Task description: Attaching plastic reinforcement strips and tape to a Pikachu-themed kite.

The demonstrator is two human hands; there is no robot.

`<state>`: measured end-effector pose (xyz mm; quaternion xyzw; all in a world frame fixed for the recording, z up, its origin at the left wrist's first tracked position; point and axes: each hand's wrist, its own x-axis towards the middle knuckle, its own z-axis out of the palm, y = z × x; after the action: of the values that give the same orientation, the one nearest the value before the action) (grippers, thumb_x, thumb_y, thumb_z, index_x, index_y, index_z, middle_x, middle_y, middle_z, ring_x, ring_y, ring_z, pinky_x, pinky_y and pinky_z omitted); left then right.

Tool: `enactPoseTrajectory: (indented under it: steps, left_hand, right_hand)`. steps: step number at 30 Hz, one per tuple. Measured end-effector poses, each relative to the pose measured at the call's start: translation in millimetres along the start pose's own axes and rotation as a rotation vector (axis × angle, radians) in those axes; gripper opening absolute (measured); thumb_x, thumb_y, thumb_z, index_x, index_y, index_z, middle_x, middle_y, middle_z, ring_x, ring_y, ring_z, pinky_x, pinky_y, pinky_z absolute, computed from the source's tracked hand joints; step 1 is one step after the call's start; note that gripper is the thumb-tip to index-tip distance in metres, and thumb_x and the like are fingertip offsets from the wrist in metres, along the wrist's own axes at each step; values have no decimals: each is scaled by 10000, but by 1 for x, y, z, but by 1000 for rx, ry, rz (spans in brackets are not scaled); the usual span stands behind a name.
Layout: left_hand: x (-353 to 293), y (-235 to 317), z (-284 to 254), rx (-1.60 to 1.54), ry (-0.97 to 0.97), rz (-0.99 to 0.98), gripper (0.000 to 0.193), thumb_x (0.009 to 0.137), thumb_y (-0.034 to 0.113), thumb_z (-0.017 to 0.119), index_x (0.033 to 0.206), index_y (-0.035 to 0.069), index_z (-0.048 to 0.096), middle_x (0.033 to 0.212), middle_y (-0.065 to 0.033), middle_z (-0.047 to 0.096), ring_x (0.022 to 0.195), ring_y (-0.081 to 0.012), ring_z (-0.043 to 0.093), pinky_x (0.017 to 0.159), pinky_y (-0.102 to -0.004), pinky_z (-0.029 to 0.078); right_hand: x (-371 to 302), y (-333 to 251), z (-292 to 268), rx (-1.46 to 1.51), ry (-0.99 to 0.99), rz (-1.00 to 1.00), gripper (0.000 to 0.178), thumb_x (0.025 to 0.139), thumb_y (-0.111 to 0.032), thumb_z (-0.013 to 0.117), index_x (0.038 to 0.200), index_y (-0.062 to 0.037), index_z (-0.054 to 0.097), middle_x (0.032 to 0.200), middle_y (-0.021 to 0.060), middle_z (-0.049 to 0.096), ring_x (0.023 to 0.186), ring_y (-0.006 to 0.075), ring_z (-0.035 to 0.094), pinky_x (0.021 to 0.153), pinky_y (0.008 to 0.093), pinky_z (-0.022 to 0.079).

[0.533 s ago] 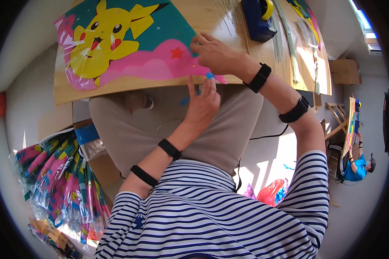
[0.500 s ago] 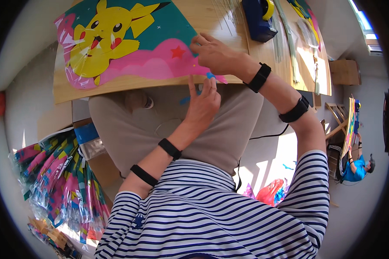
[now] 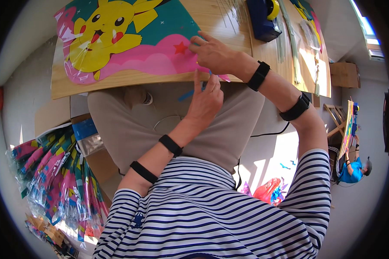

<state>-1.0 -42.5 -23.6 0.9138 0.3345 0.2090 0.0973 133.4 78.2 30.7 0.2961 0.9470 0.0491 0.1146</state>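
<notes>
Pink and teal, a printed sheet (image 3: 134,47) with a yellow cartoon figure is spread across the near part of the wooden table (image 3: 116,79), its lower right corner placed between the two hands. That edge is partly covered by the right hand (image 3: 212,54), its fingers half curled and their tips rested just beside the red star (image 3: 180,47); the left hand (image 3: 206,101) is held at the table's rim, its index finger extended and the others bent inward. A scrap of blue (image 3: 210,73) is seen at the left fingertips — whether it is pinched, or anything is gripped by the right hand, cannot be told from this angle. The sheet is already printed and laid flat, while the handling of its right edge appears unfinished. Farther right, a dark blue tape dispenser (image 3: 263,28) is loaded with a yellow roll (image 3: 272,9), and thin rods (image 3: 289,43) are laid beside it. At the lower left, similar sheets (image 3: 60,177) are held in clear wrapping — fanned out beside a cardboard box (image 3: 101,166) whose inside is hidden. On the floor a red plastic bag (image 3: 267,189) is seen, its contents unclear, and a carton (image 3: 345,74) is set far right.
</notes>
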Motion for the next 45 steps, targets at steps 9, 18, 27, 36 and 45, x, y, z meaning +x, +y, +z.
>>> enactPoseTrajectory:
  steps: [9, 18, 27, 36, 45]
  left_hand:
    - [1, -4, 2, -32, -37, 0, 181, 727, 25, 630, 904, -11, 641, 1343, -256, 541, 1406, -352, 395, 1162, -709, 144]
    - [2, -4, 4, -5, -55, -7, 182, 723, 48, 646, 901, 7, 650, 1351, -230, 524, 1371, -344, 419, 1146, -733, 138]
    - [5, -3, -1, 39, -80, -8, 167, 734, 81, 658, 892, 27, 656, 1344, -208, 526, 1364, -337, 425, 1128, -759, 130]
    - [3, 1, 0, 24, -43, -14, 156, 740, 74, 655, 881, 9, 669, 1341, -213, 518, 1345, -346, 436, 1101, -789, 127]
    - [1, 2, 4, 40, -6, -12, 139, 773, 82, 635, 886, 12, 674, 1333, -220, 520, 1369, -356, 417, 1100, -789, 121]
  right_hand:
    - [1, 0, 8, 0, 61, 6, 98, 744, -163, 688, 724, -183, 782, 1189, 24, 645, 1217, 258, 501, 1168, 449, 312]
    - [2, 2, 9, 115, 97, 94, 76, 732, -124, 700, 709, -67, 744, 1181, 86, 625, 1229, 280, 486, 1179, 475, 301]
    - [0, 18, -14, 205, 231, 467, 103, 700, -60, 704, 800, -56, 679, 984, 126, 641, 1017, 324, 589, 941, 474, 470]
    - [-51, -24, 15, 534, 312, 735, 141, 688, -112, 725, 769, -29, 644, 808, 136, 629, 849, 351, 612, 747, 441, 481]
    - [-43, -31, 43, 553, 277, 899, 199, 704, -190, 785, 781, -41, 677, 807, 155, 669, 827, 370, 645, 723, 454, 489]
